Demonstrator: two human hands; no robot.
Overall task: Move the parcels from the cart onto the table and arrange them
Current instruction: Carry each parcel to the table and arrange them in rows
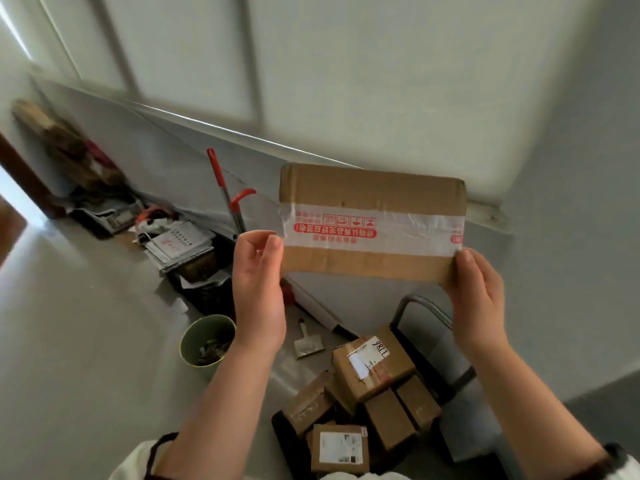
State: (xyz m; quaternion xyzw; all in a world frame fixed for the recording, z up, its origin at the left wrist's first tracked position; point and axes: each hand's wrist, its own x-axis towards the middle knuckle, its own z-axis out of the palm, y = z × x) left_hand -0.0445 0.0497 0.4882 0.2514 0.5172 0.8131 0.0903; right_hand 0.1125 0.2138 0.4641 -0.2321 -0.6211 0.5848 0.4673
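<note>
Left hand (pixel 258 289) and right hand (pixel 476 299) each pinch an end of 1 taped parcel (pixel 372 220); below them at least 5 parcels (pixel 374 367) lie on the cart (pixel 285 445); most work seemingly left.

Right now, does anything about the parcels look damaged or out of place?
The held parcel, between left hand and right hand, shows its red tape print upside down. The other parcels on the cart lie jumbled at mixed angles. No visible tears.
</note>
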